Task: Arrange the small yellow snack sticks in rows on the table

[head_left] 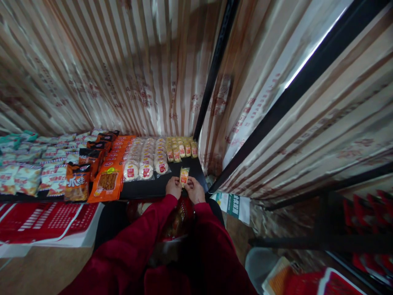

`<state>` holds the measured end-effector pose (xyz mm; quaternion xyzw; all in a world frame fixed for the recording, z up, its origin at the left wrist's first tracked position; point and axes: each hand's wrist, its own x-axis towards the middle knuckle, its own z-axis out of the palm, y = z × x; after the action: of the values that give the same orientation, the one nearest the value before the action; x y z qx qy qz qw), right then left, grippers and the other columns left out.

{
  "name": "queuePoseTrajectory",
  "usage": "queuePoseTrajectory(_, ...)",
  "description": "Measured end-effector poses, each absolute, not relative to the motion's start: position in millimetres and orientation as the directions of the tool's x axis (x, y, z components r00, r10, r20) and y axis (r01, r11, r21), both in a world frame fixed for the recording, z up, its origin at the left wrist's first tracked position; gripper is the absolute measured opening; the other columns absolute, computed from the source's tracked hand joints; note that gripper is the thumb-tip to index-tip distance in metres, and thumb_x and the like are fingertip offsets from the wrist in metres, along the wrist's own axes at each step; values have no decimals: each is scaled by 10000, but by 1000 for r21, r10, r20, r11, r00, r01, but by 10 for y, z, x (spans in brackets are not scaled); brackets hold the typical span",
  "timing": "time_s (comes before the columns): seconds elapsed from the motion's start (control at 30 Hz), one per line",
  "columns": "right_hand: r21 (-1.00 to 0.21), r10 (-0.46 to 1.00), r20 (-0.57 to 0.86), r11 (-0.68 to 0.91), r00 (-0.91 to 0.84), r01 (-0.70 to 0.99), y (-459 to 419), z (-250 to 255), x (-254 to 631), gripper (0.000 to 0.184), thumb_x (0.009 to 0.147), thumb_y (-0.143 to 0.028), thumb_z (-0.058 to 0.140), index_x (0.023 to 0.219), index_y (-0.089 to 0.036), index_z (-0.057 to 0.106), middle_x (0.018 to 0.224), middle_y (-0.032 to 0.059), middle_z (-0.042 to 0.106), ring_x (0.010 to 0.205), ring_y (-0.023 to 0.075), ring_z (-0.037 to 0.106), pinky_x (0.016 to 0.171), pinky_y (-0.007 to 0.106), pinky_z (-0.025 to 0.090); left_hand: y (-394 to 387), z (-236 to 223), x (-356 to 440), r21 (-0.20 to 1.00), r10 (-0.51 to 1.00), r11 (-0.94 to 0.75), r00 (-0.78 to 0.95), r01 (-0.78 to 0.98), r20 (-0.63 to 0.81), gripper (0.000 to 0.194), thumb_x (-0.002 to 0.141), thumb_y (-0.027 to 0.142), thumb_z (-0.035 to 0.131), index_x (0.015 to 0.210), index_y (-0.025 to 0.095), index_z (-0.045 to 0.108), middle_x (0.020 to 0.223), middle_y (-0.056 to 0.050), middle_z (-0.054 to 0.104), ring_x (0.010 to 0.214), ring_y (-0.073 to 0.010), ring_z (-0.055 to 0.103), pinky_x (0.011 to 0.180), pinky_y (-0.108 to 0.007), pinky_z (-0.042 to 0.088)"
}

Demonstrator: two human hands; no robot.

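Between my two hands is a small yellow snack packet point(184, 175) with a red label, held upright over the front of the black shelf point(141, 189). My left hand point(174, 187) pinches its left edge, and my right hand point(195, 190) pinches its right edge. Just behind it, at the shelf's right end, stand rows of like yellow packets point(182, 150). To their left lie rows of round white wrapped cakes point(146, 170) with red labels.
Further left on the shelf are orange snack packs point(108, 178), orange-black bags point(77, 182) and white bags point(27, 179). Striped plastic sheeting point(138, 69) hangs behind. A dark post point(215, 69) rises at the shelf's right end. A red bag point(46, 221) sits below the shelf.
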<state>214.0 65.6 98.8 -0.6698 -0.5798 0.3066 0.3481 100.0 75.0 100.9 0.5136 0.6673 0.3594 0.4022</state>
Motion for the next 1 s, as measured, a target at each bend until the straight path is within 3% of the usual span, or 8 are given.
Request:
queuePoseTrajectory(0.2, -740, 983, 24, -105, 183, 665, 758, 938, 2197, 352, 739, -207, 552, 1086, -245, 598, 899, 19, 620, 615, 93, 564, 691, 247, 479, 866, 1015, 1081, 894, 970, 235, -152, 381, -190, 156, 723, 100, 565, 855, 184, 564, 626, 41, 548, 531, -66, 545, 585, -172, 454)
queuePoseTrajectory(0.63, -737, 974, -16, -165, 227, 656, 961, 910, 2225, 412, 764, -182, 517, 1168, -253, 561, 966, 39, 592, 665, 105, 597, 666, 221, 462, 1087, 1104, 1235, 853, 971, 220, -188, 473, -146, 148, 764, 89, 486, 825, 160, 600, 852, -73, 638, 823, -156, 596, 799, -266, 452)
queuePoseTrajectory(1.0, -730, 963, 44, -149, 264, 667, 1186, 857, 2205, 490, 771, -185, 487, 1260, -188, 466, 1025, 85, 558, 693, 116, 604, 716, 230, 472, 1281, 1133, 1339, 876, 974, 210, -167, 435, -151, 303, 694, 22, 478, 927, 160, 615, 956, -75, 645, 911, -158, 585, 847, -257, 430)
